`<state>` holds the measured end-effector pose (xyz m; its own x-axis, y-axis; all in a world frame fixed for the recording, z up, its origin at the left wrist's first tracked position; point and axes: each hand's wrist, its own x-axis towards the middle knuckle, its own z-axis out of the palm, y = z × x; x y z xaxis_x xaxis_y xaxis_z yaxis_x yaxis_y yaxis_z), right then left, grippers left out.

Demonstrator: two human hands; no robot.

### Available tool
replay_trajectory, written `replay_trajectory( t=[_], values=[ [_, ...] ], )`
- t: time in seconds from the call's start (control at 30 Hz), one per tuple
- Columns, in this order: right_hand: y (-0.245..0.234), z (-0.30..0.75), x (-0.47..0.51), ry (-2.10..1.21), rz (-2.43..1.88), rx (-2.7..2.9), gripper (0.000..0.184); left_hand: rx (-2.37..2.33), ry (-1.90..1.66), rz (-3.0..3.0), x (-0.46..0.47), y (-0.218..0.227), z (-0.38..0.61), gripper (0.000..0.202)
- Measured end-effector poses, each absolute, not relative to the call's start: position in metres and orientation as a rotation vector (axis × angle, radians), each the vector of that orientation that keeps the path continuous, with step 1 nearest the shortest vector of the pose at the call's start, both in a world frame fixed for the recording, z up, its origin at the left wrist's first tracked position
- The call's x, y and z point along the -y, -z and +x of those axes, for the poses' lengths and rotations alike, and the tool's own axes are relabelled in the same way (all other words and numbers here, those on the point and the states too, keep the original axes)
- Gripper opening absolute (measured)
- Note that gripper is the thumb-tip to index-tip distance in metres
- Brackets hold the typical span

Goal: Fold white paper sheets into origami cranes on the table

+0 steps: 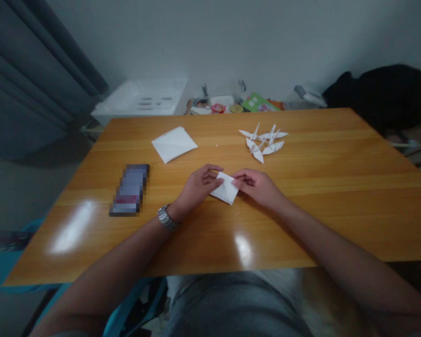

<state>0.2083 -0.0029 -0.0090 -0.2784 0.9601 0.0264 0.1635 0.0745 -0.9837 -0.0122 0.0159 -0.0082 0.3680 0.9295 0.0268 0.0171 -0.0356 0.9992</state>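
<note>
A small folded square of white paper (226, 189), with punched holes along its near edge, is held just over the wooden table (323, 187). My left hand (201, 185) pinches its left corner between thumb and fingers; a metal watch circles that wrist. On the opposite side, my right hand (254, 186) grips the paper's right corner, thumb on top. Beyond the right hand lie several folded white paper cranes (256, 149) in a cluster. Farther back on the left rests a stack of white paper sheets (175, 145) with a perforated edge.
A phone (129, 189), blurred out, lies on the table's left side. Past the far edge stand a white plastic tray (143, 96) and a green packet or booklet (257, 102) among small items. Dark cloth (379, 93) is heaped at the far right.
</note>
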Motion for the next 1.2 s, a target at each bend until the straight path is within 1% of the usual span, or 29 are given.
replay_trajectory(
  t=[0.17, 0.4, 0.67, 0.97, 1.2],
  values=[
    [0.007, 0.209, 0.003, -1.24, -1.161, 1.568, 0.023, -0.955, -0.923, 1.343, -0.014, 0.004, -0.01, 0.043],
    [0.004, 0.209, 0.005, -1.164, -1.178, 1.615, 0.021, -1.006, -0.981, 1.336, -0.013, 0.0, -0.009, 0.032],
    [0.004, 0.209, 0.006, -1.172, -1.159, 1.635, 0.02, -1.036, -0.983, 1.36, -0.011, -0.001, -0.009, 0.033],
    [0.005, 0.207, 0.007, -1.228, -1.139, 1.639, 0.024, -1.031, -0.972, 1.39, -0.011, -0.002, -0.008, 0.03],
    [0.0, 0.207, 0.009, -1.184, -1.182, 1.712, 0.028, -0.995, -0.912, 1.464, -0.006, -0.005, -0.005, 0.029]
  ],
)
